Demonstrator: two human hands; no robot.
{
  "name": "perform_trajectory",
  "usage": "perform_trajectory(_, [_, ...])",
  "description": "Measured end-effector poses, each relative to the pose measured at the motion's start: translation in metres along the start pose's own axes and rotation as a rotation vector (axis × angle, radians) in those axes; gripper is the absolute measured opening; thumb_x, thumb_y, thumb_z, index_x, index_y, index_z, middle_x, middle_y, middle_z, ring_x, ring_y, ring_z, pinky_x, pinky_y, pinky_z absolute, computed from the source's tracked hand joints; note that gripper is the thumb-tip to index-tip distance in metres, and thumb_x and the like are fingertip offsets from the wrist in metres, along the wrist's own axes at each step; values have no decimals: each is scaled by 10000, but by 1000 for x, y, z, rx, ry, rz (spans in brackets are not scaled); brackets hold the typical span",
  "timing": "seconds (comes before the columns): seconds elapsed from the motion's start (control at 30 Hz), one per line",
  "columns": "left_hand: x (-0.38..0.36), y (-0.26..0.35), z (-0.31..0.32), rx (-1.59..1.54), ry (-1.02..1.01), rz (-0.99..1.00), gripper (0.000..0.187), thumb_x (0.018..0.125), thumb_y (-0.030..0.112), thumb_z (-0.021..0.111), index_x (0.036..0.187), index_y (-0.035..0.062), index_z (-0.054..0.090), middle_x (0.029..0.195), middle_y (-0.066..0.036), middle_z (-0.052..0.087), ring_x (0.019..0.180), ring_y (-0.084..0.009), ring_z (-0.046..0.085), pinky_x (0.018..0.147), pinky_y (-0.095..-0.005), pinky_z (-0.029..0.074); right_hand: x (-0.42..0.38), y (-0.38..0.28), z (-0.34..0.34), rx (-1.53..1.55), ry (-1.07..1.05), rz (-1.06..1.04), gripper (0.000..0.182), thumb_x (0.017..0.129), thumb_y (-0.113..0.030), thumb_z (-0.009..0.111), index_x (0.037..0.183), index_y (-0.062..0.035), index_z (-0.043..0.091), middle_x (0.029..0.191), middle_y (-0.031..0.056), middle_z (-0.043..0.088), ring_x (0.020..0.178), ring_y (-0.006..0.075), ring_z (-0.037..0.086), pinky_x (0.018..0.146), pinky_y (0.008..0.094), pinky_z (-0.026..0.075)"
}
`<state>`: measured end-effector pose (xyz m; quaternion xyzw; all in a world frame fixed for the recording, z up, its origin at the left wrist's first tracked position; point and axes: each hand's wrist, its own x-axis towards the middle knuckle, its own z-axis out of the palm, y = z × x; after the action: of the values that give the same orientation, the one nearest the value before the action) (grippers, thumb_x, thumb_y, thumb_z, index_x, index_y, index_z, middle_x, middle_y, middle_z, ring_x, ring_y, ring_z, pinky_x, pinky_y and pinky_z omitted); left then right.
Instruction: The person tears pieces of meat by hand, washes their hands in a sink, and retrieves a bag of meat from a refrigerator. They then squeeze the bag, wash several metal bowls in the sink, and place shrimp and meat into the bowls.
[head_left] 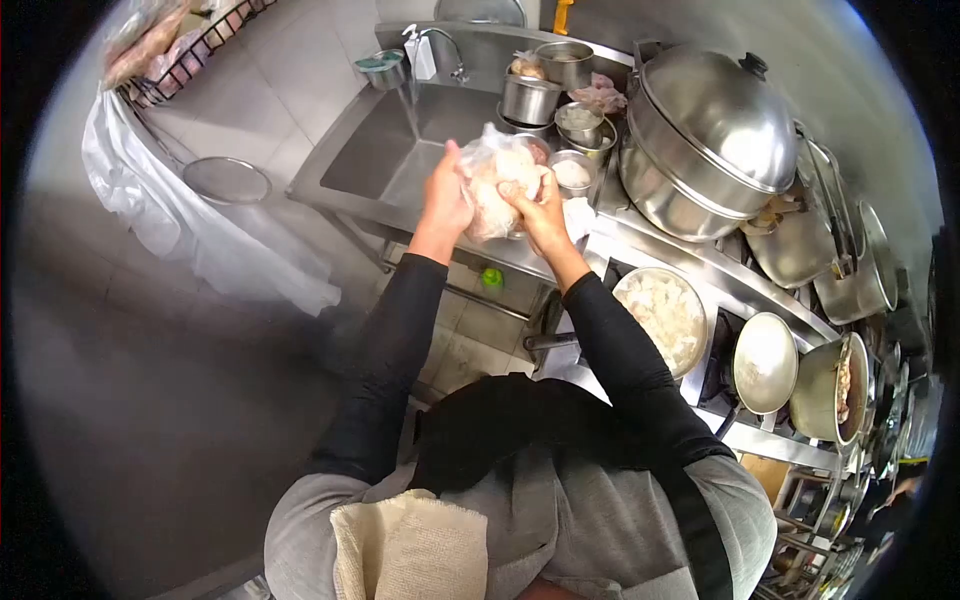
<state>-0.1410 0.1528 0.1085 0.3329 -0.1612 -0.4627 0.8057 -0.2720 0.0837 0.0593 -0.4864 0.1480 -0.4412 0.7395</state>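
Note:
Between my two hands is a clear plastic bag (488,195) of pale, pinkish food, likely raw meat, though its exact kind is hard to make out. My left hand (446,203) supports the bag from the left, its fingers partly hidden behind it. On the other side, my right hand (541,208) grips the bag with thumb and fingers. The bag is held up in front of the sink's right edge. Just beyond it stand metal bowls, one a small bowl (572,173) with pale contents.
Water runs from a faucet (458,72) area into the steel sink (365,150). A large lidded steamer pot (690,140) stands right. On the stove are a pan of pale pieces in liquid (660,318), a smaller pan (765,362) and a deep pot (825,390). Plastic sheeting (150,190) hangs left.

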Motion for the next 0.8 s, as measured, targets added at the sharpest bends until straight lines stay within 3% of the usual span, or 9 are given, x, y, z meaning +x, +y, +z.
perform_trajectory(0.07, [6, 2, 12, 131, -39, 78, 359, 997, 273, 546, 1202, -20, 514, 1133, -154, 626, 1048, -292, 615, 967, -428, 480, 3, -6, 0, -175, 22, -88, 551, 749, -130, 838, 1136, -31, 458, 1083, 98, 595, 965, 168, 603, 846, 305, 519])
perform_trajectory(0.13, [6, -2, 23, 1118, -229, 748, 260, 957, 173, 593, 1154, 10, 550, 1082, -113, 625, 967, -217, 620, 875, -374, 503, 6, -11, 5, -748, 135, -344, 550, 745, -102, 824, 1147, -35, 454, 1090, 103, 594, 966, 176, 602, 833, 310, 519])
perform_trajectory(0.2, [6, -9, 18, 1332, -233, 854, 180, 946, 91, 554, 1103, 9, 585, 1001, -73, 632, 860, -135, 609, 765, -310, 506, 12, -16, 10, -830, 177, -454, 553, 734, -89, 819, 1146, -30, 455, 1070, 95, 600, 963, 175, 604, 808, 315, 518])
perform_trajectory(0.27, [18, -22, -6, 865, -23, 456, 214, 976, 188, 578, 1090, 10, 608, 942, -56, 648, 829, -118, 616, 760, -284, 514, 17, -34, -7, -380, -179, -22, 513, 778, -97, 777, 1183, -37, 469, 1005, 62, 613, 898, 150, 612, 756, 300, 513])
perform_trajectory(0.33, [25, -31, -22, 717, 37, 448, 221, 997, 199, 550, 1063, 0, 619, 884, -41, 661, 801, -118, 630, 752, -279, 521, 29, -53, -28, -486, -207, 183, 328, 880, -126, 669, 1183, -68, 557, 847, 7, 616, 777, 82, 598, 666, 274, 490])
perform_trajectory(0.5, [11, -39, -28, 243, -25, 116, 294, 1019, 259, 512, 1108, -7, 600, 972, -72, 672, 871, -152, 655, 791, -301, 543, 44, -54, -24, -1000, -329, -354, 181, 920, -205, 619, 965, -32, 643, 840, 118, 645, 777, 216, 623, 717, 387, 482])
perform_trajectory(0.6, [11, -29, -23, 159, -130, -103, 346, 1022, 298, 492, 1145, -13, 581, 1024, -106, 672, 918, -199, 671, 829, -327, 552, 61, -29, -27, -970, -153, -299, 212, 935, -202, 580, 928, 7, 616, 878, 198, 648, 829, 340, 627, 770, 428, 479])
perform_trajectory(0.73, [6, -33, -19, 27, -241, -189, 360, 1028, 314, 476, 1112, -21, 578, 1046, -122, 675, 932, -202, 674, 837, -346, 557, 85, 7, -48, -627, -177, -48, 241, 957, -215, 548, 923, 21, 582, 879, 219, 649, 851, 367, 636, 769, 427, 484])
perform_trajectory(0.8, [14, -46, -26, 55, -59, -58, 373, 1028, 327, 470, 1109, -20, 578, 1029, -123, 673, 935, -204, 670, 853, -355, 552, 76, -10, -40, -1103, -31, -152, 296, 979, -263, 539, 909, 24, 564, 868, 207, 659, 827, 316, 654, 757, 414, 492])
